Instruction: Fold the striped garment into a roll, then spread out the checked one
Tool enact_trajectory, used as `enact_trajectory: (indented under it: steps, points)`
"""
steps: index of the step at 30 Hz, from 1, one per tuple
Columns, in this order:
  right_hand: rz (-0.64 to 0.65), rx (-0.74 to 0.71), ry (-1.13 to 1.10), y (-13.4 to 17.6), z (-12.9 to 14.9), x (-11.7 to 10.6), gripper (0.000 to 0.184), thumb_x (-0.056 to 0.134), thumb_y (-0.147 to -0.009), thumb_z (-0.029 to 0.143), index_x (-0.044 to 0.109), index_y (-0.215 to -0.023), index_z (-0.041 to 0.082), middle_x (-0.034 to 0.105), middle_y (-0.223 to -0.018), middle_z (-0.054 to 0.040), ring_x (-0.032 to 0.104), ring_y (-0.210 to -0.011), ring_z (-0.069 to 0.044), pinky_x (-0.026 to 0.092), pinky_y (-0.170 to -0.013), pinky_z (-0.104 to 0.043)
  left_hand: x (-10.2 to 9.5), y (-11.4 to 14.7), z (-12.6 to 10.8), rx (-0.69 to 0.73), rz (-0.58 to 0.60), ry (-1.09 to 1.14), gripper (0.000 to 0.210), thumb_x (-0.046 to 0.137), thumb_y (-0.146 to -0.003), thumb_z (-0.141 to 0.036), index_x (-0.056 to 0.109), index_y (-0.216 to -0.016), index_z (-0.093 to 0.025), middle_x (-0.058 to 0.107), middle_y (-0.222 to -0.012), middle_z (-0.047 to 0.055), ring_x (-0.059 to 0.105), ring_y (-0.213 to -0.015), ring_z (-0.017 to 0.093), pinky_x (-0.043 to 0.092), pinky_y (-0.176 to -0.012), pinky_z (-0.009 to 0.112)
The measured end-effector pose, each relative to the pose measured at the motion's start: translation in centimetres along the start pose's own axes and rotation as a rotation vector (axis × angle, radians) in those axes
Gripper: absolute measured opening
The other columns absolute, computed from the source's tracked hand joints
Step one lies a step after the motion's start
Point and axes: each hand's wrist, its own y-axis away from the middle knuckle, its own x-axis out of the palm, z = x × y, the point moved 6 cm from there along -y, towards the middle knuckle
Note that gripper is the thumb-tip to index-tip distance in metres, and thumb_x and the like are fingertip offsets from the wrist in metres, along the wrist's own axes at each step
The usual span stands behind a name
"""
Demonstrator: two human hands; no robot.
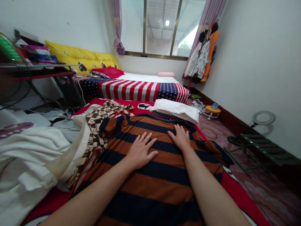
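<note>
A brown and navy striped garment [162, 175] lies spread flat on a red bed cover [237, 191] in front of me. My left hand [140, 150] rests palm down on it, fingers apart. A little farther and to the right, my right hand [180, 136] presses flat on the same garment, also with spread fingers. Neither hand grips anything. A folded white cloth [176, 110] lies just beyond the garment.
A brown checkered cloth [103, 121] and a heap of white laundry [30, 153] lie at my left. Farther back is a flag-patterned blanket [134, 89] with yellow pillows [77, 58]. A green folding rack [261, 147] stands on the floor at right. A cluttered desk [35, 69] sits at left.
</note>
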Motion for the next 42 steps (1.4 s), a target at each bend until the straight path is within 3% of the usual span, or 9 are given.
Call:
enact_trajectory:
  steps: [5,9,13,16,21,29,34,37,42]
  points:
    - [0.07,-0.05,0.126,-0.4,-0.6,-0.6,0.065,0.03,-0.094,0.056,0.03,-0.147,0.018,0.022,-0.156,-0.0087,0.018,-0.143,-0.028,0.019,-0.112,-0.053,-0.1,-0.2,0.0,0.02,-0.015,-0.023,0.063,0.032,-0.09,-0.063,0.037,-0.144,-0.03,0.026,-0.155,0.005,0.02,-0.143,0.029,0.017,-0.115,0.048]
    - [0.119,-0.106,0.207,1.0,-3.9,-3.9,0.055,0.048,-0.09,0.048,0.048,-0.137,0.018,0.044,-0.144,-0.0138,0.042,-0.13,-0.031,0.033,-0.106,-0.049,-0.1,-0.1,0.0,0.026,-0.026,-0.023,0.063,0.032,-0.091,-0.062,0.038,-0.144,-0.029,0.028,-0.154,0.006,0.021,-0.142,0.029,0.017,-0.114,0.048]
    - [0.016,-0.174,0.254,6.6,-6.7,-8.4,0.035,0.052,-0.088,0.024,0.059,-0.12,0.013,0.054,-0.131,-0.0146,0.051,-0.121,-0.028,0.034,-0.106,-0.04,0.0,-0.1,0.1,0.035,-0.037,-0.005,0.063,0.032,-0.091,-0.062,0.04,-0.142,-0.027,0.03,-0.153,0.007,0.022,-0.142,0.029,0.017,-0.114,0.048]
    - [-0.082,-0.404,0.054,13.4,-6.3,-10.4,0.023,0.049,-0.09,0.021,0.062,-0.109,0.016,0.059,-0.117,-0.0104,0.057,-0.11,-0.02,0.043,-0.096,-0.03,0.1,-0.2,0.1,0.032,-0.044,0.004,0.063,0.032,-0.091,-0.061,0.041,-0.142,-0.026,0.03,-0.153,0.008,0.022,-0.142,0.03,0.017,-0.114,0.048]
    - [0.083,-0.697,-0.187,23.6,-3.5,-10.3,0.02,0.047,-0.093,0.018,0.062,-0.106,0.023,0.06,-0.106,-0.0071,0.059,-0.098,-0.016,0.047,-0.083,-0.027,0.1,0.1,-0.2,0.045,-0.068,-0.042,0.061,0.032,-0.093,-0.058,0.042,-0.141,-0.023,0.032,-0.152,0.01,0.025,-0.14,0.031,0.018,-0.113,0.048]
    - [0.185,-0.745,-0.244,27.3,-2.5,-9.8,0.017,0.047,-0.093,0.019,0.063,-0.088,0.022,0.062,-0.098,-0.006,0.057,-0.09,-0.017,0.046,-0.076,-0.031,-0.2,1.2,-0.7,0.02,0.025,-0.038,0.058,0.033,-0.094,-0.052,0.04,-0.143,-0.021,0.028,-0.154,0.013,0.021,-0.142,0.033,0.018,-0.113,0.051]
    - [0.171,-0.689,-0.436,28.0,-4.1,-12.1,0.014,0.051,-0.091,0.015,0.061,-0.094,0.024,0.065,-0.106,-0.0058,0.059,-0.103,-0.018,0.046,-0.09,-0.032,-1.8,4.7,-1.8,0.068,0.17,0.079,0.063,0.04,-0.091,-0.057,0.039,-0.143,-0.022,0.018,-0.156,0.016,0.011,-0.143,0.036,0.018,-0.112,0.055]
    - [0.141,-0.7,-0.494,28.9,-5.1,-13.2,0.017,0.055,-0.089,0.014,0.062,-0.098,0.026,0.067,-0.096,-0.0037,0.061,-0.098,-0.019,0.048,-0.09,-0.032,-3.3,8.7,-4.3,0.213,0.224,0.203,0.058,0.05,-0.088,-0.051,0.045,-0.139,-0.023,0.015,-0.157,0.014,0.012,-0.143,0.035,0.021,-0.113,0.05]
    - [0.149,-0.616,-0.489,29.7,-6.8,-13.0,0.012,0.055,-0.089,0.018,0.063,-0.092,0.025,0.066,-0.09,-0.0044,0.063,-0.088,-0.018,0.051,-0.076,-0.026,-6.4,16.0,-9.3,0.427,0.354,0.386,0.042,0.061,-0.083,-0.047,0.06,-0.119,-0.027,0.053,-0.13,0.008,0.055,-0.113,0.024,0.045,-0.096,0.033]
